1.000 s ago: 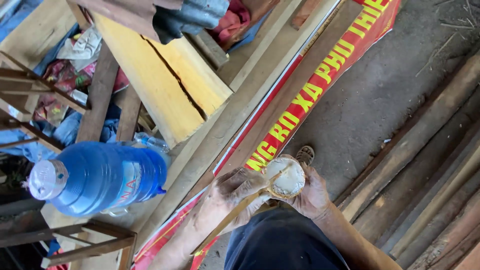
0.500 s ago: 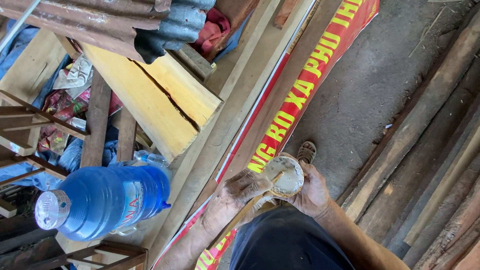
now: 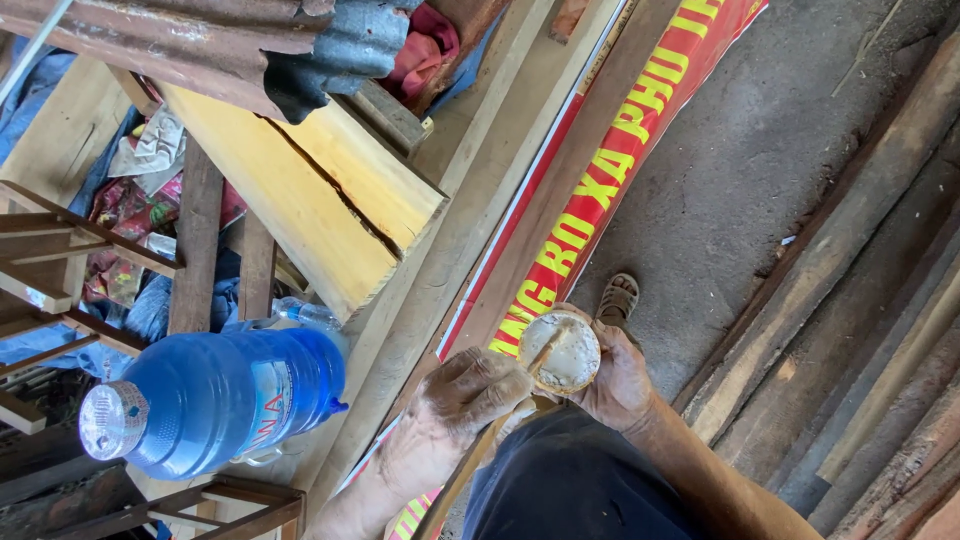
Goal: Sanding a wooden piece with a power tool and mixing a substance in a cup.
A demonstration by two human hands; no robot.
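The right hand (image 3: pixel 622 378) is wrapped around a small round pale container (image 3: pixel 562 351) with a whitish paste inside, its grip closed on the far side of the rim so the open mouth faces the camera. The left hand (image 3: pixel 468 392) is clenched on a thin wooden stick (image 3: pixel 470 462), whose upper tip dips into the container while the long end runs down towards 7 o'clock past the dark trousers (image 3: pixel 570 480). Both hands meet just below the middle of the view, over the person's lap.

At 12 o'clock from the container a sandalled foot (image 3: pixel 618 297) rests on the grey concrete floor (image 3: pixel 760 160). Just beside the hands, from 7 o'clock up to 1 o'clock, runs a red banner with yellow lettering (image 3: pixel 600 200), lying along long pale wooden planks (image 3: pixel 470 230). At 10 o'clock a thick yellow timber block (image 3: pixel 320 210) with a dark crack lies across them. At 9 o'clock, well apart from the hands, a large blue plastic water bottle (image 3: pixel 220 400) lies on its side, cap toward the left edge. Rough dark boards (image 3: pixel 880 330) fill the 3 o'clock side.
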